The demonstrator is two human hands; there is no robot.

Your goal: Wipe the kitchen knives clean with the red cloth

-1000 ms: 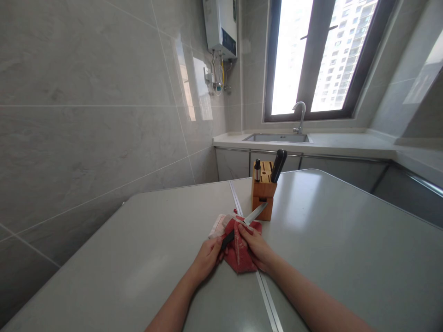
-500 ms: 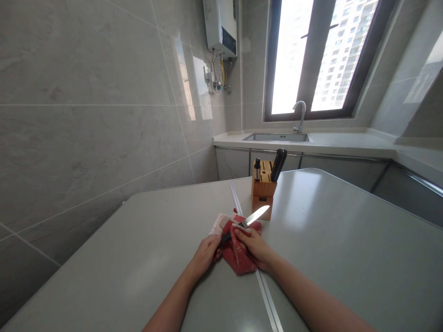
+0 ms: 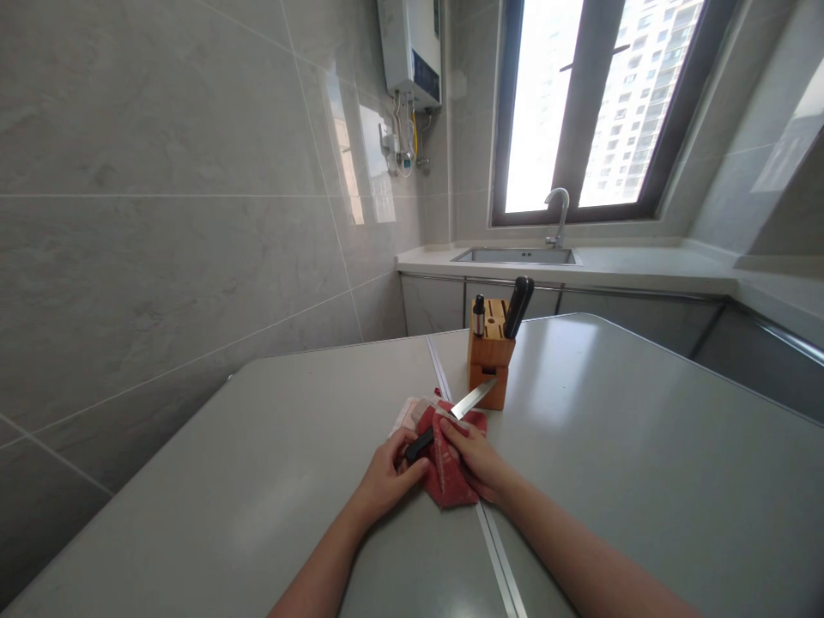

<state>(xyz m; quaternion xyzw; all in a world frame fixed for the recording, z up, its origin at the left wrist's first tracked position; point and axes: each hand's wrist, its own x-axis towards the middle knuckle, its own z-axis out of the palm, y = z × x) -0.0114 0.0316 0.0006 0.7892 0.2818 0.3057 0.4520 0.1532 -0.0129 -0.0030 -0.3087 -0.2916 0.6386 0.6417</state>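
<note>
The left hand (image 3: 390, 474), fingers curled tight, wraps a black-handled steel kitchen knife (image 3: 473, 400), hiding part of the handle. The right hand (image 3: 473, 459), fingers pressed together, lies on a slab of raw red meat (image 3: 445, 475) on a grey table (image 3: 579, 429), partly covering it.

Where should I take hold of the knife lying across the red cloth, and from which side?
Best grip is the black handle of the kitchen knife, from the left, where the left hand wraps it. The handle is the only end clear of the edge: the blade points away toward the wooden knife block, and the right hand rests on the red cloth near the blade's base.
</note>
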